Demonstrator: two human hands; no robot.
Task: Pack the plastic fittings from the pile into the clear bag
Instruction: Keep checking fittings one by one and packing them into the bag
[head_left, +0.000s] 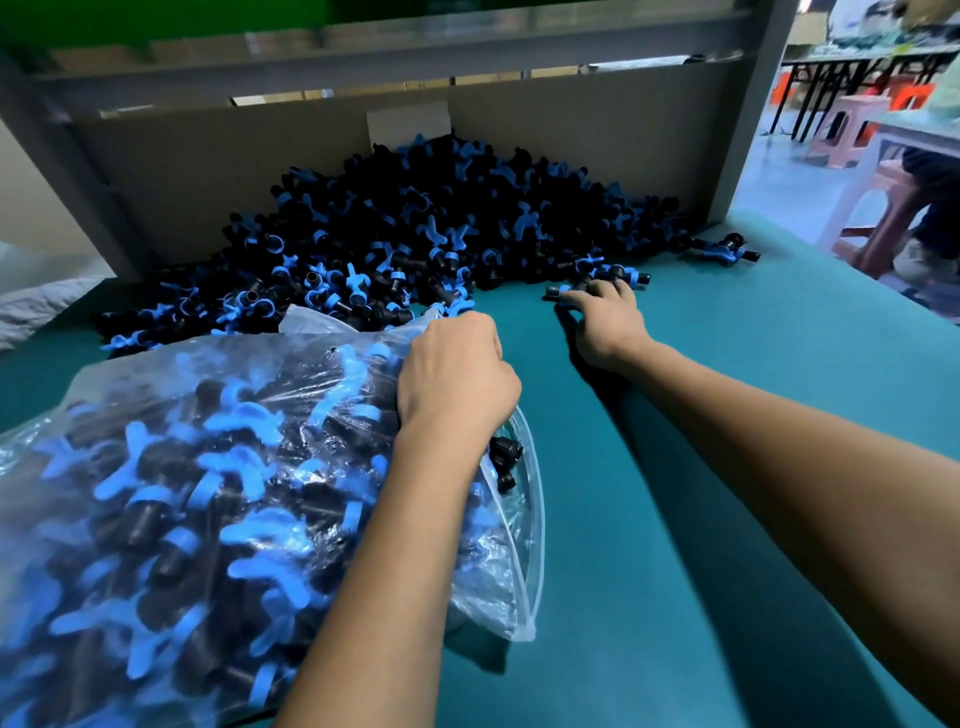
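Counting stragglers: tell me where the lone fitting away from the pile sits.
In the head view, the stray fitting lies on the green table, right of the pile, beyond the right hand.

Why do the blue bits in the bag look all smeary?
Head view: the clear bag sits close to the camera and is motion-blurred, with glare on its plastic; the pile of fittings is sharper; the wide lens bends the frame rail and stretches the forearms.
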